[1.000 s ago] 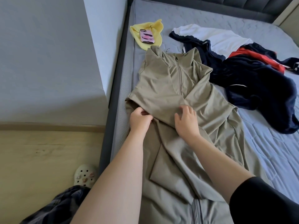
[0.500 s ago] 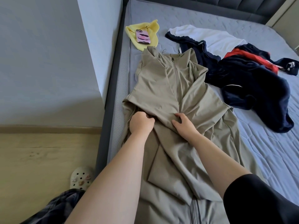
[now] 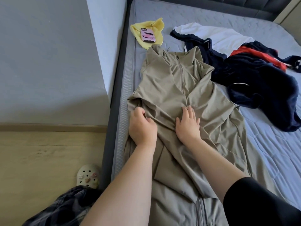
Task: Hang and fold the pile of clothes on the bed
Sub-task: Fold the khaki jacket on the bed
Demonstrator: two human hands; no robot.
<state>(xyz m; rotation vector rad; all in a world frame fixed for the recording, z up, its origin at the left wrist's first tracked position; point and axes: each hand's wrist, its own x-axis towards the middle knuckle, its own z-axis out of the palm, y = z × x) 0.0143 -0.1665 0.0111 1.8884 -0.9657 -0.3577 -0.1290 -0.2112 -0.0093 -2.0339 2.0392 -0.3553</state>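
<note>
Head camera view, looking down on a bed [image 3: 268,152] with a grey quilted mattress. A khaki jacket [image 3: 162,82] is spread along the left side of the mattress, its collar toward the top of the frame and its hem running out at the bottom edge. Its zip [image 3: 181,74] is closed down the middle, and a panel of cloth is folded across the lower half.

The left hand [image 3: 142,128] is set at the jacket's left edge, left of centre in the frame. Its fingers are curled into a bunched ridge of the khaki cloth, which is gathered just above the knuckles; the fingertips are slightly blurred. The right hand [image 3: 188,126] is laid flat on the jacket at the centre of the frame, fingers spread and straight, pressed on the cloth just below the visible end of the zip. The two hands are near each other, with a diagonal crease between them.

A pile of clothes [image 3: 260,85] in navy, white and red is heaped at the upper right, touching the jacket's right shoulder. A yellow cloth [image 3: 158,26] lies above the collar, with a pink phone [image 3: 147,35] on it. A pale shoe [image 3: 88,176] is seen on the wooden floor [image 3: 48,160] at the lower left.
</note>
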